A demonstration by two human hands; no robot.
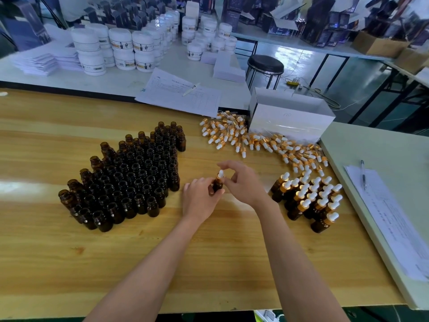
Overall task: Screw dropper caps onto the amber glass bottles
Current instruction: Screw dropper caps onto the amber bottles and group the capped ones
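A long desk of pale, glossy wood with streaked grain fills the scene, its near edge running along the bottom and its right edge butting against a matte, pale green board that carries a printed sheet and a pen. On the left stands a tight block of uncapped amber glass bottles, small dark cylinders with threaded necks, packed shoulder to shoulder. Far right of them, loose dropper caps with gold collars and white rubber bulbs spill in a curving heap from the foot of a white cardboard box. At near right, finished bottles stand clustered, each capped in gold and white. Uncovered wood lies between the two groups and from there to the near edge. Over that strip, the left hand wraps its fingers round the body of one amber bottle, held upright at the centre of the desk, while the right hand pinches the dropper cap seated on its neck, white bulb pointing up.
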